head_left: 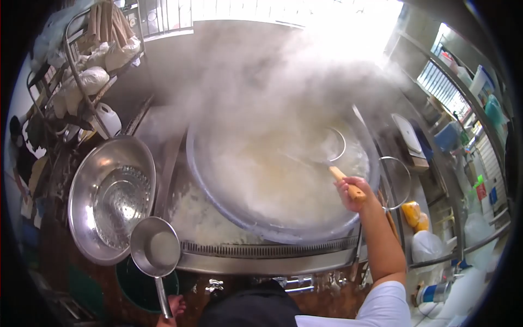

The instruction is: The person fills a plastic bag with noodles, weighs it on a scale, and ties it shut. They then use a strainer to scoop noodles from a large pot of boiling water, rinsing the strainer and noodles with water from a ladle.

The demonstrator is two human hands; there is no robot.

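My left hand (175, 306) is closed around the metal handle of a deep steel dipper (143, 252), which has some pale liquid in its bottom. The dipper is beside the rim of a wide steel basin (83, 201) and above a green bucket (133, 294). My right hand (353, 192) grips the wooden handle of a round-rimmed skimmer (342, 143). Its hoop is over the right part of a huge round wok (256, 222), full of cloudy, steaming liquid. Thick steam veils the skimmer's bowl and the wok's far side.
A slotted drain (261, 250) runs along the stove's front edge. Right of the wok are another metal hoop (409, 182) and yellow-filled bags (412, 211). A rack with bags (87, 82) and a white jug (109, 120) stands at left.
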